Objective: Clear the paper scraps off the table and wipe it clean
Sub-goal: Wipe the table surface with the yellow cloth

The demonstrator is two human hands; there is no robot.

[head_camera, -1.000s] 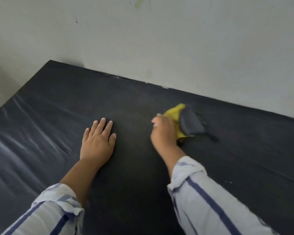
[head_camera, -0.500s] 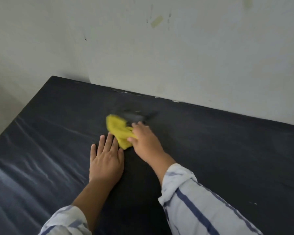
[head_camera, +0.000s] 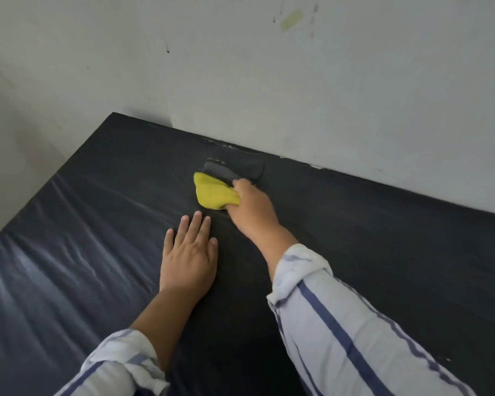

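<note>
— Two grips on the dark counter (head_camera: 383,252): which one works?
— The right grip (head_camera: 252,207), clenched round a yellow-and-grey cloth (head_camera: 213,194), presses it on the counter near the back edge, close to the white wall (head_camera: 269,81).
— And the other?
— The left grip (head_camera: 189,258) lies released, palm down, fingers straight and together, flat on the counter just beside the cloth, not touching it. Both arms wear striped sleeves (head_camera: 340,324) rolled back from the wrist.
— Any scraps?
— Pale flecks (head_camera: 315,166) sit along the back edge where counter meets wall; too small to tell what they are.
</note>
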